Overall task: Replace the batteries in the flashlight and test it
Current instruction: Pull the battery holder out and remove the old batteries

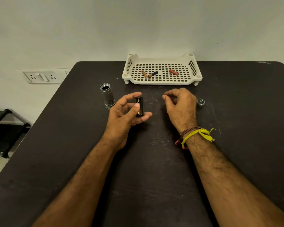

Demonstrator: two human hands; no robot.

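Batteries sitting in the holder (pixel 140 106) we are gripping in our left hand (pixel 127 110) above the worktop (pixel 154 161); right hand (pixel 179 102) hovering loosely curled, empty. Loose cells may be popping out if we tilt it.

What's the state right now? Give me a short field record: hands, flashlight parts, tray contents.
left hand: holds the black battery holder, batteries visible in it
right hand: fingers curled, above the table; nothing visible in it
flashlight body: standing on the table, open threaded end up, left of the left hand
tail cap: lying on the table, right of the right hand
tray: white, perforated, holds three loose batteries
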